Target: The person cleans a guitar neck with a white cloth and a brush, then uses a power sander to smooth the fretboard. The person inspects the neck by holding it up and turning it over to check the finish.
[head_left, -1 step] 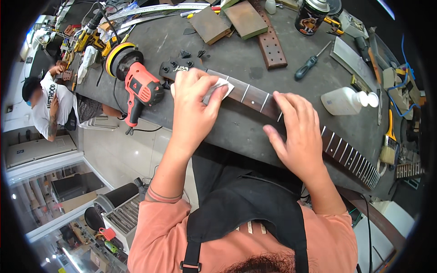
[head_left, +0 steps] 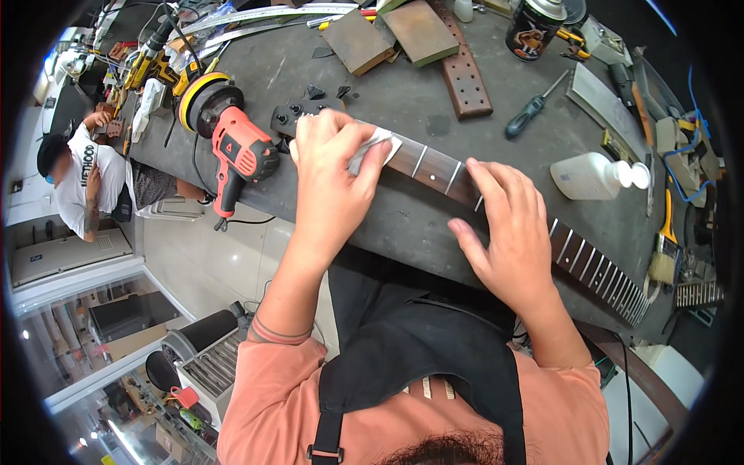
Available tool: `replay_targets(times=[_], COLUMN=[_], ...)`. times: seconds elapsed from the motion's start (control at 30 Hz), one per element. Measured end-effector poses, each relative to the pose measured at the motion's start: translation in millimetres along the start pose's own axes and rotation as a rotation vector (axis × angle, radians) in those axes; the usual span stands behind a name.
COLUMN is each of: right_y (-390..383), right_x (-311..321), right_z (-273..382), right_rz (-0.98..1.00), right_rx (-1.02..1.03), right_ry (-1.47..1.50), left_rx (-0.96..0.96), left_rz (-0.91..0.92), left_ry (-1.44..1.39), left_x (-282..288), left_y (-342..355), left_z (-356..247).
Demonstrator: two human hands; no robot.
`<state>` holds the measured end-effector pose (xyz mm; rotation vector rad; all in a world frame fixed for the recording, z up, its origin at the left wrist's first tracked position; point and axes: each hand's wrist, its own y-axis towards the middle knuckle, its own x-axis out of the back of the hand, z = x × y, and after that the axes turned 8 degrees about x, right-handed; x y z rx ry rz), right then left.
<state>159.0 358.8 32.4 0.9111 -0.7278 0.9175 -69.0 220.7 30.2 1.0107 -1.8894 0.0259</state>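
A guitar neck [head_left: 436, 164] with a dark fretboard and metal frets lies slantwise over the workbench, its black headstock [head_left: 288, 116] at the left. Near the headstock end, my left hand [head_left: 329, 167] pinches a folded white cloth or paper [head_left: 381, 147] against the fretboard. My right hand [head_left: 508, 232] lies across the middle of the neck, fingers stretched out and thumb apart. It covers several frets. The rest of the fretboard [head_left: 601, 271] runs on past it toward the lower right.
Left of the headstock lies a red and black polisher [head_left: 240, 147]. A white bottle [head_left: 589, 175], a screwdriver [head_left: 535, 105], a brush [head_left: 664, 248] and a can [head_left: 533, 29] stand or lie at the right. Wooden blocks [head_left: 422, 32] sit at the back. A person [head_left: 93, 170] is at far left.
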Motion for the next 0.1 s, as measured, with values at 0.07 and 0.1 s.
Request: replay_targets(times=[0.07, 0.1], right_y=[-1.1, -0.1], right_x=[-1.9, -3.4], right_z=[-3.1, -4.6], right_rz=[0.039, 0.038], right_rx=[-0.040, -0.049], right_ry=[0.019, 0.026], left_rx=[-0.025, -0.019], left_rz=[-0.021, -0.006], left_ry=[0.071, 0.080], left_x=[-9.6, -13.8], left_y=[14.9, 16.4], left_z=[-6.4, -2.0])
